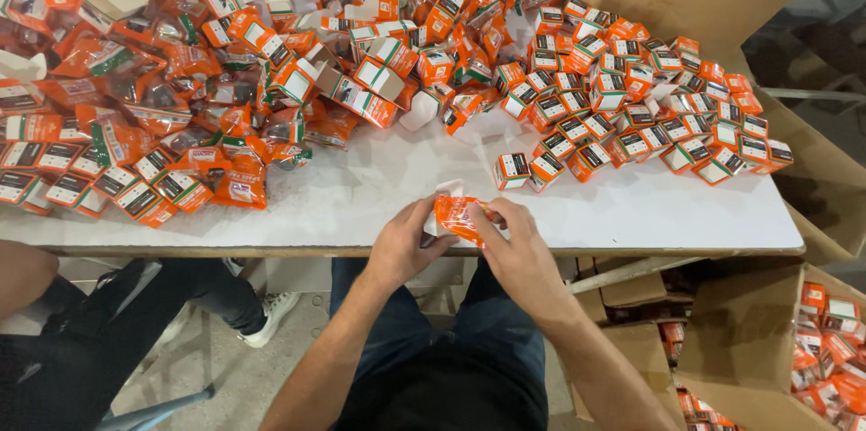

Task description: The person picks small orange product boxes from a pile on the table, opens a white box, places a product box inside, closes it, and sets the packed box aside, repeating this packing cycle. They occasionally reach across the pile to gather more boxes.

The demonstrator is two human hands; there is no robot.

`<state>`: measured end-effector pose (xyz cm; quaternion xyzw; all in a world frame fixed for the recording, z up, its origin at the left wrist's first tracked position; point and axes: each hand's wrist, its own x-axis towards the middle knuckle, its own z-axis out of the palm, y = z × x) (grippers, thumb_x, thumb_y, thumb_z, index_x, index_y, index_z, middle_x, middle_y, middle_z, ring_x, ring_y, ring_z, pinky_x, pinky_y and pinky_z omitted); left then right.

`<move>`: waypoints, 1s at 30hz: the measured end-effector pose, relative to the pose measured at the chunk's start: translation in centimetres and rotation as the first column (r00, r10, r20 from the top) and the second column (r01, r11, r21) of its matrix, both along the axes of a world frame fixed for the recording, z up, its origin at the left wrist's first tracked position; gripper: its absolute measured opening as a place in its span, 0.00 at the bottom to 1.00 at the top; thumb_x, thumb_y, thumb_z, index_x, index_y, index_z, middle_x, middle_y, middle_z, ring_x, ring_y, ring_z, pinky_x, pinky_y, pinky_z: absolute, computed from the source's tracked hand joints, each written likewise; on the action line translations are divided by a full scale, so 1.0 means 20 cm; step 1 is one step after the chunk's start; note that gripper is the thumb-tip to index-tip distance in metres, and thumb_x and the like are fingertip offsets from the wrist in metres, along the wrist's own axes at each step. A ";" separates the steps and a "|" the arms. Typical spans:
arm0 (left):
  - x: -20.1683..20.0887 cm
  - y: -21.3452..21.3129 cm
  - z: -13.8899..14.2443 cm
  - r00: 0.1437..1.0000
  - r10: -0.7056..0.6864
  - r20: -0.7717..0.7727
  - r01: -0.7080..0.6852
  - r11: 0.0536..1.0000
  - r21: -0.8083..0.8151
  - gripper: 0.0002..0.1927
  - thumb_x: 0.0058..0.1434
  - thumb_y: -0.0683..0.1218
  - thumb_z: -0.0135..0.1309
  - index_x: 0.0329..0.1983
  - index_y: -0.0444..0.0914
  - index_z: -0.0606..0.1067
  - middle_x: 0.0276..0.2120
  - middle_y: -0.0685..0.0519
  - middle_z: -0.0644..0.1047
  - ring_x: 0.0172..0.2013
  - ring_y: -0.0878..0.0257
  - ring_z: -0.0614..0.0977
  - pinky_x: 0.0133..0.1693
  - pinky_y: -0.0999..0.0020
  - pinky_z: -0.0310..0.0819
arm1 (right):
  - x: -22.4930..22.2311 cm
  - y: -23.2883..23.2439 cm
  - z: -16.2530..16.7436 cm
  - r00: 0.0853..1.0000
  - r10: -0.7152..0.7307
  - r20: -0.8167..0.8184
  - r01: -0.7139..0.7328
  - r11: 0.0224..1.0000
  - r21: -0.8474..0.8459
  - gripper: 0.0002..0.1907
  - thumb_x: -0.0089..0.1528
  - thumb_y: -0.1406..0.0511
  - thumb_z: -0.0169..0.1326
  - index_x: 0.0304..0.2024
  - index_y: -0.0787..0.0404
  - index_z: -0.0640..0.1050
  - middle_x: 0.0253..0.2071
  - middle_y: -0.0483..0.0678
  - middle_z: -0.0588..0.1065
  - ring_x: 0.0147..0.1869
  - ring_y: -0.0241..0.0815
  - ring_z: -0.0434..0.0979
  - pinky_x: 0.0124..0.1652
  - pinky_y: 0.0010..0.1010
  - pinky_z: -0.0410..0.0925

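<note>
1. I see the left hand (403, 240) and right hand (514, 246) both pinching one small orange box (454, 217), held between their fingertips at the near edge of the white table (379, 192).
2. Closed orange boxes (631, 106) lie beyond the right fingers; loose orange packets (180, 106) beyond the left.

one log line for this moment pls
left hand and right hand: both gripping small orange box with open flap | above white table edge | closed boxes stacked right
</note>
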<state>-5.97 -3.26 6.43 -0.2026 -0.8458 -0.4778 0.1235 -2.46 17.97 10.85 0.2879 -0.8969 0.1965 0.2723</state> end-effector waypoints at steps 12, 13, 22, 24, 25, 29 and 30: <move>-0.02 -0.01 -0.04 0.999 -0.041 -0.001 0.041 0.999 0.036 0.40 0.52 0.46 0.69 0.68 0.42 0.65 0.45 0.46 0.79 0.27 0.56 0.81 0.32 0.63 0.78 | -0.03 -0.02 0.26 0.974 0.228 0.009 -0.225 0.956 0.189 0.25 0.55 0.72 0.58 0.57 0.62 0.74 0.59 0.58 0.68 0.62 0.58 0.71 0.55 0.42 0.71; -0.02 -0.01 -0.05 0.999 -0.039 0.003 0.039 0.998 0.041 0.40 0.52 0.46 0.70 0.68 0.42 0.65 0.44 0.46 0.79 0.28 0.56 0.81 0.32 0.62 0.78 | -0.03 -0.01 0.26 0.966 0.258 0.027 -0.258 0.943 0.211 0.24 0.56 0.71 0.57 0.57 0.62 0.75 0.58 0.57 0.68 0.62 0.57 0.71 0.54 0.42 0.71; -0.01 -0.02 0.01 0.977 -0.120 -0.176 0.131 0.990 0.050 0.27 0.53 0.40 0.67 0.55 0.38 0.72 0.51 0.48 0.79 0.43 0.50 0.83 0.35 0.62 0.80 | -0.13 -0.04 0.22 0.928 0.359 0.102 -0.372 0.874 0.314 0.23 0.55 0.70 0.58 0.54 0.61 0.74 0.57 0.52 0.69 0.61 0.56 0.72 0.55 0.44 0.70; -0.01 -0.02 0.03 0.978 -0.139 -0.153 0.151 0.986 0.066 0.22 0.53 0.41 0.68 0.50 0.37 0.75 0.51 0.48 0.79 0.43 0.50 0.82 0.35 0.62 0.81 | -0.14 -0.04 0.21 0.921 0.339 0.191 -0.372 0.911 0.177 0.28 0.54 0.72 0.56 0.58 0.61 0.73 0.58 0.54 0.68 0.60 0.56 0.72 0.55 0.44 0.70; -0.01 -0.02 0.04 0.972 -0.136 -0.194 0.148 0.988 0.047 0.22 0.52 0.41 0.68 0.49 0.37 0.75 0.49 0.48 0.78 0.43 0.49 0.82 0.38 0.61 0.80 | -0.14 -0.04 0.21 0.900 0.343 0.270 -0.377 0.922 0.085 0.31 0.52 0.74 0.54 0.61 0.62 0.72 0.60 0.57 0.66 0.60 0.56 0.72 0.54 0.42 0.70; -0.02 -0.02 0.03 0.940 -0.098 -0.326 0.097 0.995 -0.019 0.22 0.49 0.42 0.69 0.47 0.37 0.74 0.48 0.48 0.78 0.44 0.47 0.81 0.43 0.58 0.78 | -0.13 0.00 0.18 0.878 0.415 0.241 -0.425 0.905 -0.011 0.36 0.52 0.74 0.55 0.65 0.65 0.68 0.63 0.60 0.67 0.65 0.61 0.69 0.57 0.42 0.68; -0.02 -0.01 0.02 0.934 -0.089 -0.345 0.082 0.996 -0.033 0.23 0.49 0.42 0.69 0.47 0.38 0.74 0.48 0.48 0.78 0.43 0.47 0.81 0.44 0.58 0.78 | -0.13 0.00 0.16 0.890 0.386 0.241 -0.397 0.918 -0.002 0.35 0.53 0.74 0.55 0.65 0.64 0.69 0.63 0.59 0.67 0.65 0.60 0.69 0.59 0.42 0.67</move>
